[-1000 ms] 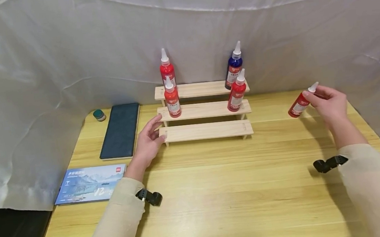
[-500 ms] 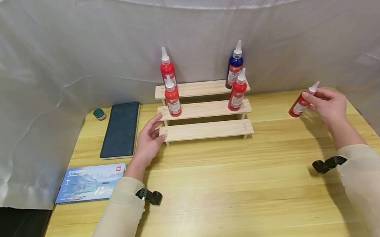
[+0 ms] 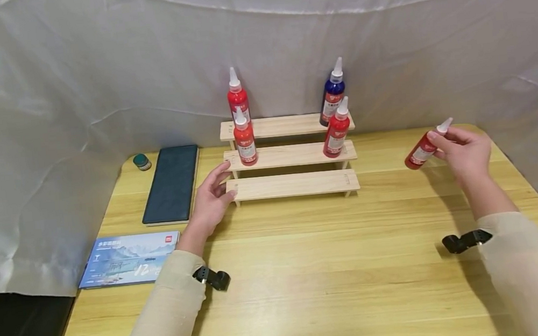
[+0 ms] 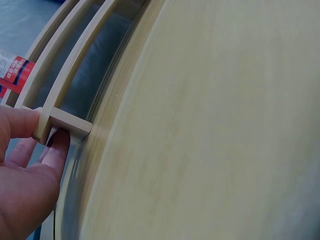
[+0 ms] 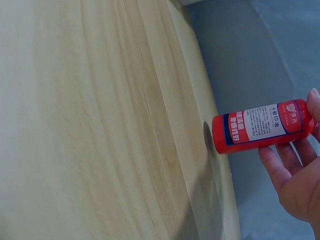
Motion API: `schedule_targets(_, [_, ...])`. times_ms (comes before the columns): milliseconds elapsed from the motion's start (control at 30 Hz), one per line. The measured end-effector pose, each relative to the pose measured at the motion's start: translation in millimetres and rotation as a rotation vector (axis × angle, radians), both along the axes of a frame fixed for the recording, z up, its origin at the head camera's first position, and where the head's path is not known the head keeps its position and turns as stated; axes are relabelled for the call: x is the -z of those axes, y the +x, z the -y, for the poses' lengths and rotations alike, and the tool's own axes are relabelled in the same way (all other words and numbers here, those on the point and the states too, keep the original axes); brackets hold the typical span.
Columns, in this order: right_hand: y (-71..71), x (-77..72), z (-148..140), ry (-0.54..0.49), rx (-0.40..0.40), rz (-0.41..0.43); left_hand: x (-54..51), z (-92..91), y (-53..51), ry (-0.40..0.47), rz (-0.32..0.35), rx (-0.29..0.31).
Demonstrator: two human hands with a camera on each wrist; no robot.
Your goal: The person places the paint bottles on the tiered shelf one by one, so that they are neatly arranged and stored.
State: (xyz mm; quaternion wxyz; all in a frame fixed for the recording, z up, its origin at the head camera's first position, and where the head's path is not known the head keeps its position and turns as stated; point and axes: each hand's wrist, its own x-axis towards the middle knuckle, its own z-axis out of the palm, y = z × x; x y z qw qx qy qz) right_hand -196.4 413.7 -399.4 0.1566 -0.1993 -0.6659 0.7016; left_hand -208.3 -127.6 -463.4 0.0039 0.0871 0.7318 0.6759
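Note:
A three-tier wooden display stand (image 3: 295, 185) stands at the back of the table. My left hand (image 3: 210, 202) grips its left end; in the left wrist view the thumb and a finger pinch the lowest tier (image 4: 70, 122). On the right, my right hand (image 3: 469, 155) holds a red ink bottle (image 3: 419, 152) with a white nozzle cap by its upper part. It is tilted, and its base looks raised off the table. Red bottles stand at the left of the top tier (image 3: 238, 99) and middle tier (image 3: 246, 146). The right side bears a blue bottle (image 3: 332, 94) and a red bottle (image 3: 336, 135).
Left of the stand lie a dark notebook (image 3: 170, 184), a small green-lidded jar (image 3: 142, 162) and a blue flat box (image 3: 124, 260) printed with a landscape. A grey cloth (image 3: 281, 42) hangs behind the wooden table (image 3: 328, 281).
The bottle in my right hand has shifted slightly left and down, leaning a bit more. My left hand stays on the stand, and the standing bottles have not moved.

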Motion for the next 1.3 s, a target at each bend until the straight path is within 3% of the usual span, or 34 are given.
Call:
schedule_targets(233, [12.4,-1.1,15.1,-0.058,-0.010,-0.096,-1.7,-0.2,1.1,-0.009,-0.002,-0.006])
schedule_targets(433, [24.6,-4.9,29.5,-0.086,-0.006,-0.104,-3.0,-0.7,1.1,-0.003,0.006,-0.006])
schedule_targets(900, [49.9,-21.8,72.0,-0.050,-0.085,-0.156,-3.2,-0.5,1.0,0.006,0.019,0.002])
schedule_targets(1300, [59.3,-32.1,115.8,-0.095,-0.185,-0.325,-2.2,-1.6,1.0,-0.004,0.005,-0.010])
